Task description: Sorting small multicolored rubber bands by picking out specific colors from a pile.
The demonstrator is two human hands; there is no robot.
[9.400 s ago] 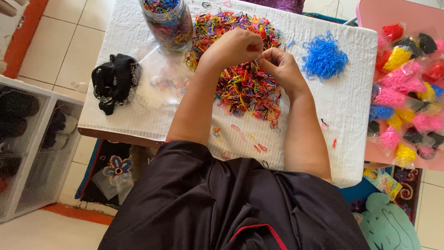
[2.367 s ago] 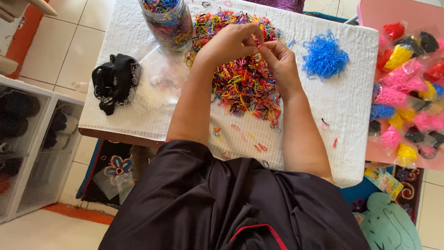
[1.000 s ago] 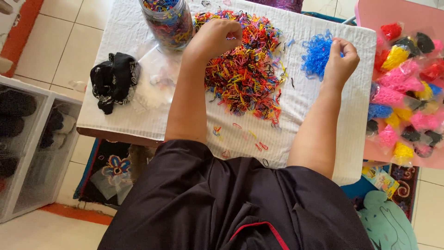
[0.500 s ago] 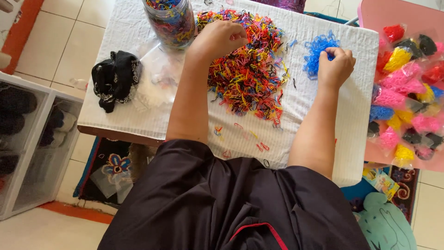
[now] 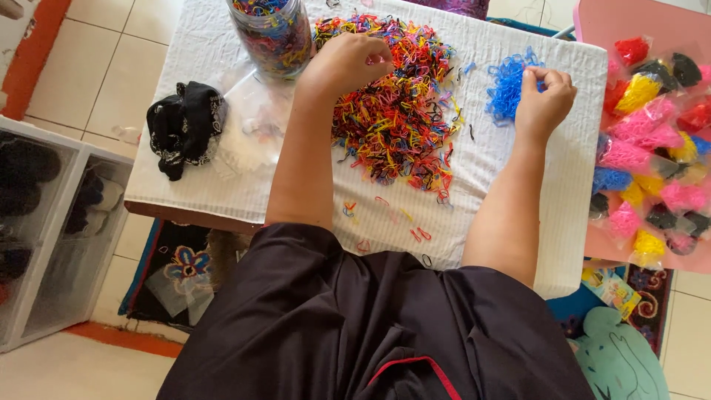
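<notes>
Your left hand point(image 5: 348, 63) rests curled on the mixed pile of coloured rubber bands point(image 5: 396, 104) in the middle of the table point(image 5: 548, 185), fingertips pinched in the bands. Your right hand point(image 5: 544, 100) sits at the blue band heap point(image 5: 507, 81), fingers pressed together; whether they grip a band, I cannot tell. It looks like sorting blues out; next calls for picking another blue from the mix.
</notes>
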